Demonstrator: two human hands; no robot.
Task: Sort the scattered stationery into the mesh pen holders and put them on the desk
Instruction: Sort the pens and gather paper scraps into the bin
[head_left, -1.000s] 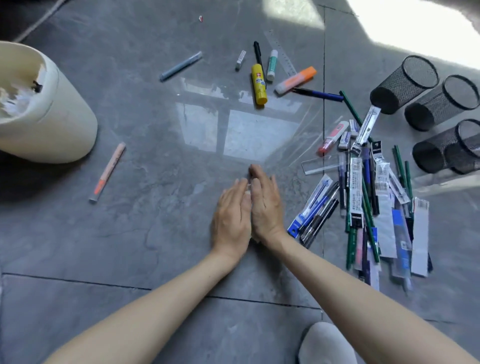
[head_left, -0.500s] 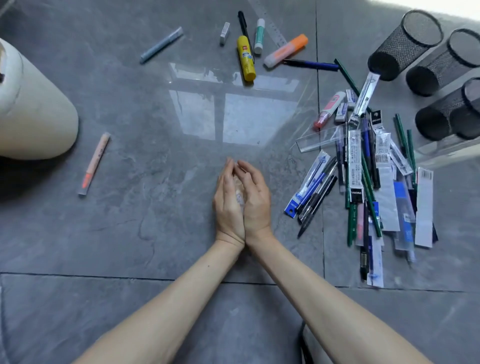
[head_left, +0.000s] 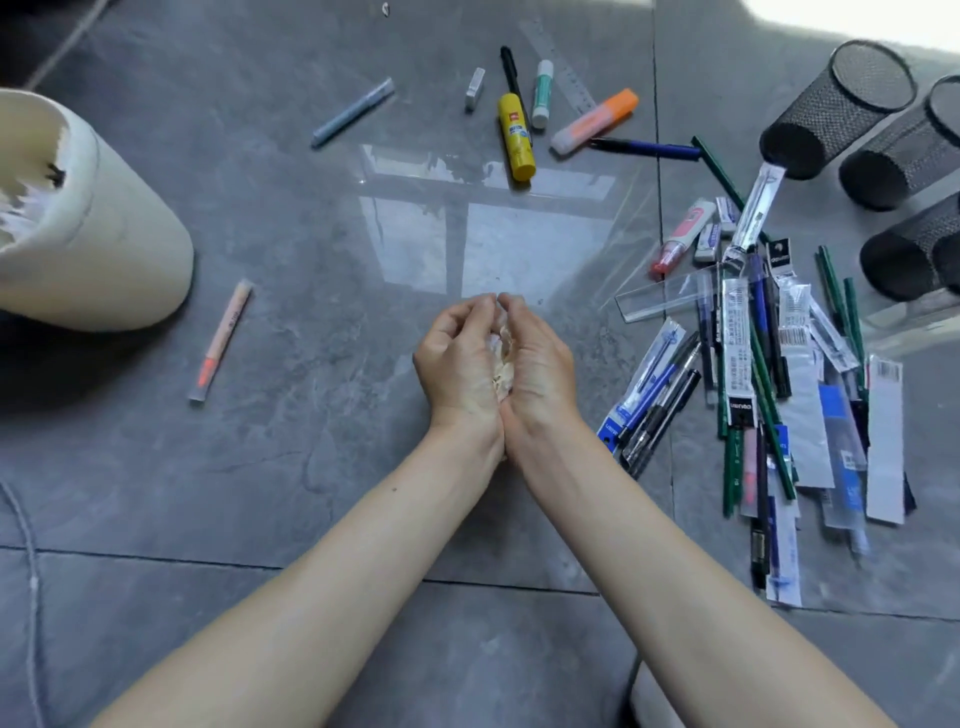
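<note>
The left forearm (head_left: 337, 582) and right forearm (head_left: 675, 561) are bare along all their visible length, tapering to narrow wrists. The left grip (head_left: 460, 358) and right grip (head_left: 540, 364) are bare too. A small dark mole (head_left: 396, 489) dots the left forearm.

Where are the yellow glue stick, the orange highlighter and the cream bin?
yellow glue stick (head_left: 516, 137): head view, middle of its labelled body.
orange highlighter (head_left: 592, 122): head view, middle of its barrel.
cream bin (head_left: 114, 249): head view, bare side wall.

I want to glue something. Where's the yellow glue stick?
In the head view, the yellow glue stick lies on the floor at top middle, beside the black pen and the green-and-white tube.
</note>
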